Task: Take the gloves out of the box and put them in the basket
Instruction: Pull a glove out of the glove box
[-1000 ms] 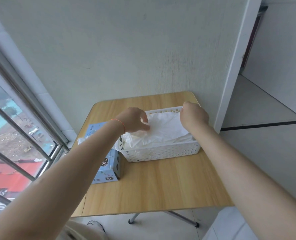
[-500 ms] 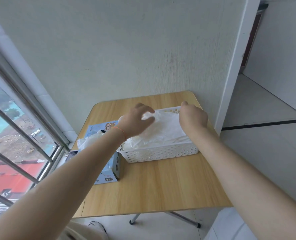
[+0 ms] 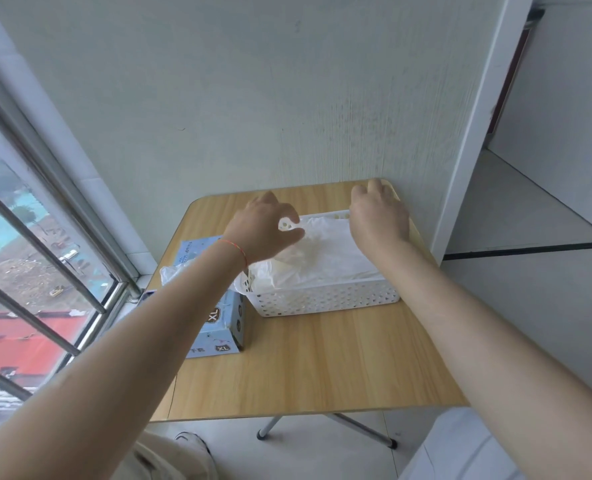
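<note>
A white perforated basket (image 3: 325, 300) stands on the wooden table (image 3: 308, 362), filled with thin translucent white gloves (image 3: 329, 255). Left of it lies the light blue glove box (image 3: 220, 329) marked XL, mostly under my left forearm, with one glove (image 3: 172, 271) sticking out of its top. My left hand (image 3: 263, 227) hovers over the basket's left end, fingers loosely curved, thumb just above the gloves, pinching nothing that I can see. My right hand (image 3: 379, 216) is at the basket's far right corner, knuckles toward me. Its fingertips are hidden, so its hold is unclear.
A wall runs close behind the table and a white post (image 3: 474, 133) stands at its right. A barred window (image 3: 38, 216) fills the left side. The table's metal legs (image 3: 360, 427) show below the front edge, above a tiled floor.
My left hand has lifted from pressing the gloves and moved slightly toward the basket's far left. My right hand has shifted a little farther toward the back rim.
</note>
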A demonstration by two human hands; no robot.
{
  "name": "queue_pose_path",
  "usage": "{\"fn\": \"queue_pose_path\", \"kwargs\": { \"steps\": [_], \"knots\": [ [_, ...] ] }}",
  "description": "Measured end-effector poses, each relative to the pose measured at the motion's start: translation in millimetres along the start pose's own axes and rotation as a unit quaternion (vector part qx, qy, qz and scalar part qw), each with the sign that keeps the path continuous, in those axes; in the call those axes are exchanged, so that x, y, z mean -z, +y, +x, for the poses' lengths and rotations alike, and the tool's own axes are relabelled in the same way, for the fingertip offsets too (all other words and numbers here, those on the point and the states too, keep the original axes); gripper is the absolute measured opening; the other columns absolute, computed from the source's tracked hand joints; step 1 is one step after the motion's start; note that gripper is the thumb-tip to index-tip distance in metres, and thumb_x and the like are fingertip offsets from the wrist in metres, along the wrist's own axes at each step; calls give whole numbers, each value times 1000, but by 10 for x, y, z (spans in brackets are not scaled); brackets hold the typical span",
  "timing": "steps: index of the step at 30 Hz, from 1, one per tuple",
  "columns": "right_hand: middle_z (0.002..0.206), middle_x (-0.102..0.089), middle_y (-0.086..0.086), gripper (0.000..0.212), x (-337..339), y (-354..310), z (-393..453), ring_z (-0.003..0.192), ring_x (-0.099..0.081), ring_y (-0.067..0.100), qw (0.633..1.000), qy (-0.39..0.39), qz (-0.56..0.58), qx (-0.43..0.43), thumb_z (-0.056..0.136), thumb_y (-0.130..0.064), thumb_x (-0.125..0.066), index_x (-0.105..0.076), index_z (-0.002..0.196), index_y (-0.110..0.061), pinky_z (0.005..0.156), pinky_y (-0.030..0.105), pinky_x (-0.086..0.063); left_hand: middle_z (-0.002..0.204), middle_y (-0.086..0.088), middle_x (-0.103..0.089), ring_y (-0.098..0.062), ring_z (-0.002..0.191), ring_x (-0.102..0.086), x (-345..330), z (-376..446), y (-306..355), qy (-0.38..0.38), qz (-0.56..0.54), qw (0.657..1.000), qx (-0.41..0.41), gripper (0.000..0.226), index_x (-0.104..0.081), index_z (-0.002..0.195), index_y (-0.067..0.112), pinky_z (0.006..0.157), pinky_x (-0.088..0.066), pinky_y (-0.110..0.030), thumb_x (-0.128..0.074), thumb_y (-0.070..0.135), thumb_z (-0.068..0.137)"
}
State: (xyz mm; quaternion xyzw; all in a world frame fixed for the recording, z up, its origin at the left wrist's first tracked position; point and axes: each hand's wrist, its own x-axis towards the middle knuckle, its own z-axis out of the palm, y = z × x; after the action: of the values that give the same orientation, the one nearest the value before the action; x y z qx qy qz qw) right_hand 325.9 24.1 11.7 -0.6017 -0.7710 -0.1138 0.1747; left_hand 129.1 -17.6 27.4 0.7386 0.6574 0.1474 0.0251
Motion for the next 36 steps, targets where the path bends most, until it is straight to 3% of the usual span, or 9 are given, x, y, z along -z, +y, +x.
{"fn": "queue_pose_path", "kwargs": {
  "steps": [2, 7, 12, 17, 22, 25, 29, 34, 36],
  "knots": [
    [116, -50, 11, 18, 21, -88, -4, 110, -48, 29, 994, -63, 77, 42, 96, -17, -50, -54, 111, -9, 68, 33, -35, 105, 4, -48, -19, 100, -55, 85, 20, 22, -80, 6, 996, 26, 35, -63, 116, 33, 83, -43, -30, -68, 50, 85],
    [153, -28, 3, 85, -99, -159, -68, 140, -23, 29, 963, -258, 43, 62, 74, -84, -43, -37, 144, -38, 103, 45, -32, 109, -6, -61, -22, 79, -61, -61, 23, -37, -265, 3, 959, 96, 59, -47, 127, 34, 75, -57, -37, -74, 49, 77],
    [162, -10, 4, 94, -285, -106, -131, 148, -8, 31, 948, -310, 59, 44, 67, -89, -43, -28, 148, -43, 113, 51, -25, 89, -4, -59, -19, 59, -65, -245, -56, -9, -270, -35, 956, 104, 50, -38, 128, 33, 54, -54, -27, -66, 37, 87],
    [159, -18, 9, 90, -136, -217, -107, 145, -14, 33, 960, -275, 19, 53, 75, -84, -43, -29, 150, -36, 109, 49, -28, 92, -7, -67, -19, 70, -70, -149, -43, -88, -286, -63, 952, 94, 57, -38, 137, 30, 80, -59, -36, -67, 33, 88],
    [124, -50, 9, 51, 115, -557, 15, 120, -43, 28, 988, -105, 59, 95, 93, -59, -44, -57, 118, -17, 81, 36, -39, 92, -1, -66, -12, 65, -62, 216, -122, -383, -36, -135, 984, 110, 26, -63, 116, 27, 58, -47, -23, -64, 26, 90],
    [99, -56, 2, 24, 188, -967, 12, 99, -54, 24, 970, -108, 175, 129, 94, -38, -49, -61, 97, -17, 72, 32, -43, 83, 3, -65, -5, 51, -55, 323, -267, -702, 64, -175, 970, 157, 15, -71, 95, 25, 51, -45, -19, -59, 18, 88],
    [86, -62, 1, 22, 145, -1561, -97, 86, -60, 26, 946, -161, 224, 172, 93, -30, -49, -61, 83, -15, 66, 32, -44, 93, 2, -65, -11, 66, -56, 371, -535, -1075, 75, -158, 965, 196, 19, -74, 94, 18, 58, -41, -20, -56, 15, 89],
    [94, -57, -4, 41, 160, -2075, -254, 88, -53, 18, 943, -184, 168, 220, 79, -60, -63, -60, 89, -20, 79, 34, -42, 96, 3, -71, -19, 85, -64, 363, -811, -1412, 64, -173, 959, 215, 20, -72, 84, 23, 77, -53, -29, -54, 16, 88],
    [98, -58, -3, 24, 102, -2153, -267, 93, -55, 20, 942, -193, 140, 236, 83, -44, -62, -59, 88, -21, 80, 32, -40, 98, -2, -72, -21, 82, -63, 354, -882, -1476, 63, -182, 956, 223, 22, -75, 89, 16, 77, -56, -33, -53, 16, 88]
  ]
}}
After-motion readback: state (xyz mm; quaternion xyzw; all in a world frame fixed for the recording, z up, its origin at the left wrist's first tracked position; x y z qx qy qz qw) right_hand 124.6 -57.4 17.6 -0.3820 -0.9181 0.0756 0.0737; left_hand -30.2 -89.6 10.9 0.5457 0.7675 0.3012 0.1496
